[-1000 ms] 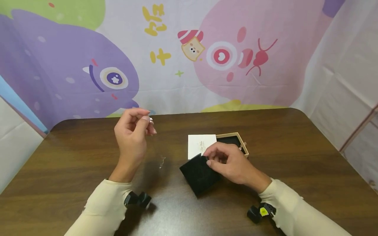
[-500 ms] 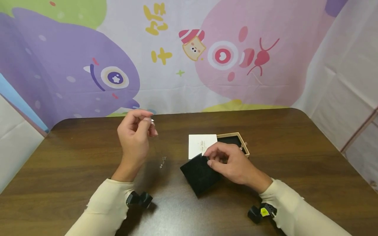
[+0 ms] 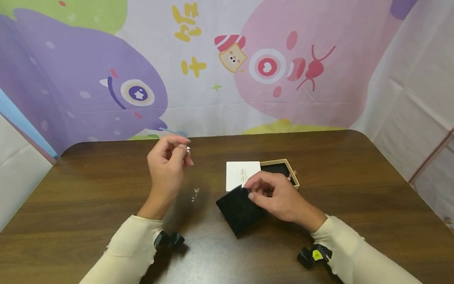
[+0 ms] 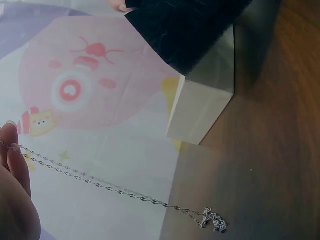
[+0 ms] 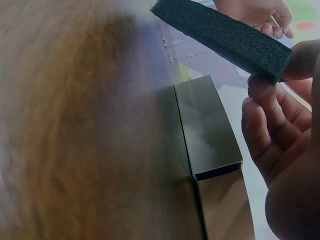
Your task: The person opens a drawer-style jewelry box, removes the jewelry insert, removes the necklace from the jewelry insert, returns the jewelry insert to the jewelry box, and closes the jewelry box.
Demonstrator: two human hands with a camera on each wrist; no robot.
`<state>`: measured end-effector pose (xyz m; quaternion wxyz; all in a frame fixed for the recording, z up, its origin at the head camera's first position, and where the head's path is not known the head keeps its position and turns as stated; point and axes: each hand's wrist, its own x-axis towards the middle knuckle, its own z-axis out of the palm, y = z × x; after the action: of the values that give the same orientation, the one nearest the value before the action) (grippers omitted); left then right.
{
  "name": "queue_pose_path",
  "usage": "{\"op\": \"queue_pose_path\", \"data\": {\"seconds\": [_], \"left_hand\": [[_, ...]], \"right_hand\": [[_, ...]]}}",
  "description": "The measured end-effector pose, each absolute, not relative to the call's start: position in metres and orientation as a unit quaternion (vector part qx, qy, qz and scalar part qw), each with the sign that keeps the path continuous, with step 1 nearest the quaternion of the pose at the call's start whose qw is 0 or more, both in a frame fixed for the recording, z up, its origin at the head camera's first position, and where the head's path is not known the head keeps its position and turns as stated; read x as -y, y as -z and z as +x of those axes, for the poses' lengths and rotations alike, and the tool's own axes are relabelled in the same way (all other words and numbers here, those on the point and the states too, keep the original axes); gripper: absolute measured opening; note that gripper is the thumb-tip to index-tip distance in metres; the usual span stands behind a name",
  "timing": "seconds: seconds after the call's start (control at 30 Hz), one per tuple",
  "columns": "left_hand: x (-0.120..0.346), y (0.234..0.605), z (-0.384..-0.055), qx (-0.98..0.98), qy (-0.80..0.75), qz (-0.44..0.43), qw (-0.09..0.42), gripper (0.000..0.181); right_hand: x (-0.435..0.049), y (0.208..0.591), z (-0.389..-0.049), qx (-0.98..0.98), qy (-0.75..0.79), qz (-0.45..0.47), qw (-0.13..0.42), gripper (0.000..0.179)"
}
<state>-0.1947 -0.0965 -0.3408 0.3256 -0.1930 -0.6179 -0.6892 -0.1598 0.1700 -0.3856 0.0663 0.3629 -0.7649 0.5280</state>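
My left hand [image 3: 166,173] is raised over the table and pinches a silver chain necklace [image 4: 135,194] between thumb and fingers. The doubled chain hangs down in the left wrist view to a bunched lower end [image 3: 195,195], seen over the table in the head view. With thumb and fingertips, my right hand [image 3: 280,196] grips a thin black foam pad [image 3: 239,211] by one corner. In the right wrist view the pad [image 5: 227,37] shows edge-on, above a box. That pad hides part of the box from the head view.
Behind the right hand stands a small white box sleeve [image 3: 241,173] with gold lettering. Its kraft drawer [image 3: 293,175], black inside, is pulled out to the right. The brown wooden table [image 3: 88,189] ends at a cartoon-printed cloth [image 3: 202,114].
My left hand has drifted a little to the right and slightly down with the necklace. The lower end of the chain stays in nearly the same spot. My right hand and the foam pad hold still.
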Motion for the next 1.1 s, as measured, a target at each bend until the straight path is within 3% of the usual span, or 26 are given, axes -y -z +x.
{"op": "queue_pose_path", "data": {"seconds": [0.4, 1.1], "left_hand": [[0.104, 0.336, -0.198, 0.608, 0.705, -0.182, 0.316, 0.015], [0.107, 0.344, -0.199, 0.646, 0.696, -0.189, 0.249, 0.018]], "right_hand": [[-0.171, 0.386, -0.160, 0.762, -0.532, 0.364, 0.064, 0.021], [-0.170, 0.387, -0.160, 0.762, -0.529, 0.368, 0.067, 0.020]]}}
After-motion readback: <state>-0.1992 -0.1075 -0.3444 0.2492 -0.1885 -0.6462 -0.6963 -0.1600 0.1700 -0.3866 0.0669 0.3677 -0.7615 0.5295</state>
